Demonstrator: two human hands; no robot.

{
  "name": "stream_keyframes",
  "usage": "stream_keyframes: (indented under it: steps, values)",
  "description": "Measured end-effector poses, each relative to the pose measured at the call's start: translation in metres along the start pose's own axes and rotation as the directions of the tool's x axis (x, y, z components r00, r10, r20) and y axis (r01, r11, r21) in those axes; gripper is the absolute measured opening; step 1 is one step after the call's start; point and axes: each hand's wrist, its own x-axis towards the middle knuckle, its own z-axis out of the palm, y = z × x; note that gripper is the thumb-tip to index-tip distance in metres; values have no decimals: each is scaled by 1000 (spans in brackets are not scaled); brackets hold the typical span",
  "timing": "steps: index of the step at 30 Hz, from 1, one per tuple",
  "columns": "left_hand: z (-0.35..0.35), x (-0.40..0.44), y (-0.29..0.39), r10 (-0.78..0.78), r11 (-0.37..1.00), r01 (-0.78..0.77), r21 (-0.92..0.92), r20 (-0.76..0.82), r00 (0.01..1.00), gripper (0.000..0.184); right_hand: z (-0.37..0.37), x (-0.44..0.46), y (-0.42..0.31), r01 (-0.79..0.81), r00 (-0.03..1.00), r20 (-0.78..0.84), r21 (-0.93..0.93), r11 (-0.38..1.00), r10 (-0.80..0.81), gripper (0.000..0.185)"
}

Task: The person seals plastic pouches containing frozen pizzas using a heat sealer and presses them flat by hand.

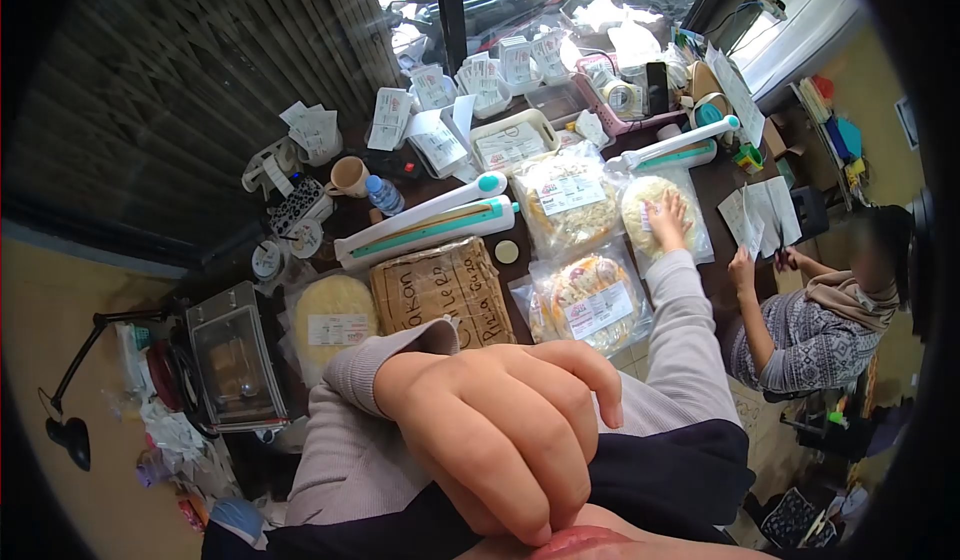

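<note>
My left hand [500, 420] is raised close to the camera with its fingers curled, the tips touching my lip; whatever is inside the fingers, if anything, is hidden. My right hand [668, 216] lies spread on a pale round dough base in a clear bag [640, 235], near its label. Left of it sits a labelled bag with a topped pizza [590, 222], and nearer me lies another packed pizza [625, 285]. A brown cardboard box with handwriting [425, 295] stands beside a bagged plain base [320, 295].
Two white-and-teal sealers [440, 222] [690, 150] lie on the table. Behind are label stacks [390, 110], a mug [350, 175], a blue-capped bottle [384, 198] and a pink basket [610, 120]. At right, another person [820, 330] holds paper and scissors. A clear-lidded case [235, 370] stands left.
</note>
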Motion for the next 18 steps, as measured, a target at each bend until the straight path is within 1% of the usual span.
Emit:
stream_keyframes:
  steps: [3,4,7,10,13,16,18]
  values:
    - [0,0,0,14,1000,-14,7,9,1000,3,9,-4,0,24,999,-34,-7,1000,-24,81]
    - [0,0,0,15,1000,-15,8,13,1000,3,7,-6,0,29,999,-38,-9,1000,-30,78]
    - [2,-2,5,23,999,-23,26,23,999,2,-1,-8,1,33,999,-14,5,999,-33,76]
    - [3,-6,6,81,993,-84,89,34,996,8,1,-14,2,36,995,-89,-15,999,-37,73]
    - [3,-12,12,116,988,-121,100,53,992,9,11,-25,5,135,954,-274,33,990,-121,69]
    - [8,-21,22,126,983,-125,136,3,992,13,19,-51,0,258,880,-430,73,964,-202,64]
    - [9,-28,35,94,987,-97,126,24,995,11,23,-76,-9,335,860,-449,137,932,-243,62]
